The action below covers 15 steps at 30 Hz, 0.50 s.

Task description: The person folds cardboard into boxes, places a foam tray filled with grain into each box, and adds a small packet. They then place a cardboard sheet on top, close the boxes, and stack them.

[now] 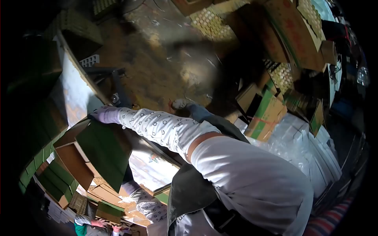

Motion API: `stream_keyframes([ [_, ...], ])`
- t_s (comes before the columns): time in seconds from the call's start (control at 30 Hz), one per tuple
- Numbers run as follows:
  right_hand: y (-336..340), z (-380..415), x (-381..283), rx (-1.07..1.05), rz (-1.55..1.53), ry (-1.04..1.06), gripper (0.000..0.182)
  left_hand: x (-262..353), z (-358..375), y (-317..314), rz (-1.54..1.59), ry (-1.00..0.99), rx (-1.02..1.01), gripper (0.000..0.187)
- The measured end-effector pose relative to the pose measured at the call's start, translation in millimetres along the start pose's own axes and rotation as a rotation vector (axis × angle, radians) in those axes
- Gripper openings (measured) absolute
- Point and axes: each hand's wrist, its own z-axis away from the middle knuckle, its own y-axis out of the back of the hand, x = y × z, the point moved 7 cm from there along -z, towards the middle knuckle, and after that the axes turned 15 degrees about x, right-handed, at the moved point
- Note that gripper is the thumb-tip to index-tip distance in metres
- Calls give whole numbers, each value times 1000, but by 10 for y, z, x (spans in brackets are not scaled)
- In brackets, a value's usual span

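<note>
A cardboard box (104, 149), brown inside with green outer panels, stands tilted with its flaps spread over the worktable (151, 167). My right hand (105, 115), in a purple glove below a patterned white sleeve cover, is closed on the upper edge of this box. Lower in the view, my left hand (129, 187) wears a matching glove and sits against the box's lower side. The panel hides its fingers, so their grip cannot be seen.
Stacked green cartons (53, 179) line the left. A co-worker's gloved hands (100, 223) show at bottom left. Eggs in trays (210, 24) lie at the top. Another carton (265, 114) and plastic-wrapped white stacks (301, 143) stand at right. My shoe (181, 103) is on the floor.
</note>
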Motion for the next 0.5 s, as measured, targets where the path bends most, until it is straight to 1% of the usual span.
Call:
stream_keyframes([
  [0.07, -45, 18, 63, -24, -138, -100, 46, -37, 10, -13, -27, -1, 5, 68],
  [0.1, 25, 98, -11, -106, -167, -118, 54, -62, 22, -37, -34, 6, 3, 68],
  [0.17, 85, 296, -86, -224, -220, -203, 62, -112, 59, -65, -39, 13, 4, 69],
  [0.2, 76, 357, -91, -191, -208, -265, 66, -117, 80, -69, -34, 14, 9, 69],
  [0.23, 92, 382, -110, -107, -176, -281, 62, -141, 106, -62, -37, 11, 10, 69],
  [0.3, -52, 263, -83, -135, -185, -221, 58, -201, 171, -39, -33, 13, 7, 69],
  [0.33, -96, 218, -77, -164, -205, -139, 50, -229, 206, -36, -24, 15, 4, 69],
  [0.37, -321, 118, 25, -141, -227, -13, 45, -264, 245, -8, -15, 22, 1, 69],
  [0.43, 364, 591, 2, -18, -481, -440, 41, -343, 348, 79, 41, 50, -10, 70],
  [0.47, 559, 765, 100, 214, -563, -334, 40, -362, 427, 172, 87, 88, -12, 70],
  [0.5, 769, 1049, 277, 325, -562, -304, 45, -428, 509, 318, 159, 132, 1, 70],
])
